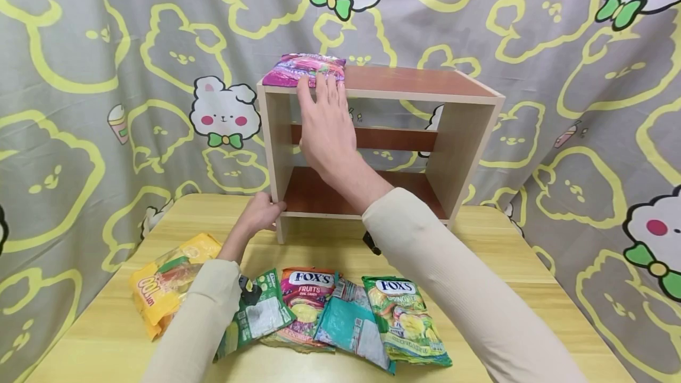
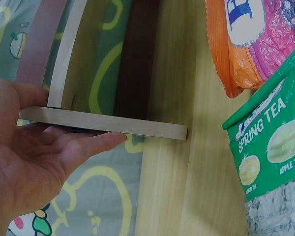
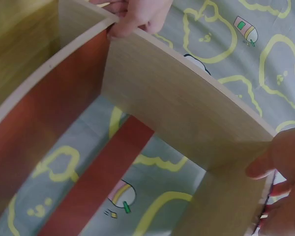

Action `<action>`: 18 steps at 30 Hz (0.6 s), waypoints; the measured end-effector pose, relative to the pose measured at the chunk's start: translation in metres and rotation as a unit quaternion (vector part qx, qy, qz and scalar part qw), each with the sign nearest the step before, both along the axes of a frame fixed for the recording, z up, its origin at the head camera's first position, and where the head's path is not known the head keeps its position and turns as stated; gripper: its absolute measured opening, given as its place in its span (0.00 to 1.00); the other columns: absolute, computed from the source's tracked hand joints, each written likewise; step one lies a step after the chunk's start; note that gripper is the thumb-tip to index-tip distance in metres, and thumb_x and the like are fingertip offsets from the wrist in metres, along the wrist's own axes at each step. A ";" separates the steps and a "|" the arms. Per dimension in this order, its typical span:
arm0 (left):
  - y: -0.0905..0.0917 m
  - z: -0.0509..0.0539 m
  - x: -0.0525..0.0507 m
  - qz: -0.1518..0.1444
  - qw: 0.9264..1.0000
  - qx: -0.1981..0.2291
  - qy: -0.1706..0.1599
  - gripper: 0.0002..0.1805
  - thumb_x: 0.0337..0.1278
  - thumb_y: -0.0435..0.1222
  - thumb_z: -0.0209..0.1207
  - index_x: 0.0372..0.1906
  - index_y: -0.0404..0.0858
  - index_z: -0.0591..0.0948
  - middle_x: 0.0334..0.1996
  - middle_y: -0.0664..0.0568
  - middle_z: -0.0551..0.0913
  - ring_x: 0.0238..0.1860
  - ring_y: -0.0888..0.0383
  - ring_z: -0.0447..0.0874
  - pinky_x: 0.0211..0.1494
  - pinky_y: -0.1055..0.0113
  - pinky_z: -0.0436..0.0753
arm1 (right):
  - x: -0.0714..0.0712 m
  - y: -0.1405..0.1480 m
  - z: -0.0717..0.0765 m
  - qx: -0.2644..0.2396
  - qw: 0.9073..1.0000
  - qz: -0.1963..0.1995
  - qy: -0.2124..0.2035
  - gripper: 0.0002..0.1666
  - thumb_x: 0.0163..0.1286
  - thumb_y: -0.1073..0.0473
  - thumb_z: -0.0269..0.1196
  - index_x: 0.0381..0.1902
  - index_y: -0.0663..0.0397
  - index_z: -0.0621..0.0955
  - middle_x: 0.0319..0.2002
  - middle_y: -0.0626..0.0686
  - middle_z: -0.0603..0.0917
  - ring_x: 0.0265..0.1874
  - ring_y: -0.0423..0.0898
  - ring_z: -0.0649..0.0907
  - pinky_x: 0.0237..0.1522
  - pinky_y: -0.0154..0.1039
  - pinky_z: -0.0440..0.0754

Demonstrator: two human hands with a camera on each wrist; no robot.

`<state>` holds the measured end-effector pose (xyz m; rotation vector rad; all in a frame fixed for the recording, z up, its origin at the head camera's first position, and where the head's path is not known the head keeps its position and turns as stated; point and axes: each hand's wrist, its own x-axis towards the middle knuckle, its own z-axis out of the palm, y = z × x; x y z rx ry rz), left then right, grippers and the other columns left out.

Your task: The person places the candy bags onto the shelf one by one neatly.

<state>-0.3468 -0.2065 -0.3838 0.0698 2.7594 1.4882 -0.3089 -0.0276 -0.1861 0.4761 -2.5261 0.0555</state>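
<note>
A small two-tier wooden shelf (image 1: 473, 135), with pale sides and reddish-brown boards, stands on the table. My left hand (image 1: 260, 211) grips its left side panel (image 2: 152, 129) low down, thumb inside and fingers along the outside. On the top board's left end lies a shiny purple-pink candy bag (image 1: 305, 67). My right hand (image 1: 330, 129) reaches up to that bag, its extended fingers touching the bag's front edge. In the right wrist view, the right thumb (image 3: 259, 167) shows by the top board's front edge; the bag is mostly hidden there.
Several candy bags lie along the table's front: a yellow bag (image 1: 154, 288), a green spring tea bag (image 2: 270, 128), an orange-pink Fox's bag (image 1: 305, 300), a teal bag (image 1: 351, 318) and a green Fox's bag (image 1: 407, 324). A patterned curtain (image 1: 159, 28) hangs behind the table (image 1: 495, 288).
</note>
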 end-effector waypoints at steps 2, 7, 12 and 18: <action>0.001 0.000 0.000 -0.001 1.000 -0.001 0.001 0.25 0.69 0.38 0.51 0.61 0.23 0.74 0.50 0.32 0.80 0.54 0.35 0.83 0.37 0.58 0.91 | 0.003 0.000 0.002 0.024 1.000 -0.013 -0.005 0.53 0.68 0.53 0.64 0.82 0.53 0.48 0.81 0.61 0.51 0.81 0.58 0.49 0.82 0.48 0.38; 0.001 0.000 0.000 -0.001 1.000 0.004 -0.005 0.26 0.69 0.38 0.51 0.63 0.24 0.72 0.53 0.31 0.79 0.56 0.35 0.83 0.39 0.57 0.91 | 0.010 0.001 0.000 0.070 0.997 -0.024 -0.007 0.58 0.69 0.50 0.63 0.82 0.59 0.41 0.82 0.62 0.48 0.81 0.60 0.48 0.82 0.49 0.38; 0.001 0.000 -0.002 0.000 1.000 0.003 -0.004 0.25 0.68 0.38 0.51 0.62 0.24 0.73 0.51 0.31 0.79 0.54 0.35 0.83 0.38 0.58 0.91 | 0.017 0.004 -0.008 0.070 0.997 0.000 0.017 0.51 0.72 0.54 0.58 0.81 0.64 0.45 0.81 0.61 0.52 0.81 0.58 0.51 0.82 0.48 0.41; 0.001 -0.002 -0.003 -0.005 1.000 -0.003 -0.001 0.26 0.68 0.38 0.50 0.64 0.24 0.72 0.52 0.30 0.79 0.54 0.35 0.83 0.37 0.58 0.91 | 0.026 0.014 -0.022 0.043 0.997 0.053 0.021 0.44 0.72 0.56 0.55 0.79 0.64 0.52 0.73 0.60 0.70 0.72 0.57 0.69 0.78 0.46 0.62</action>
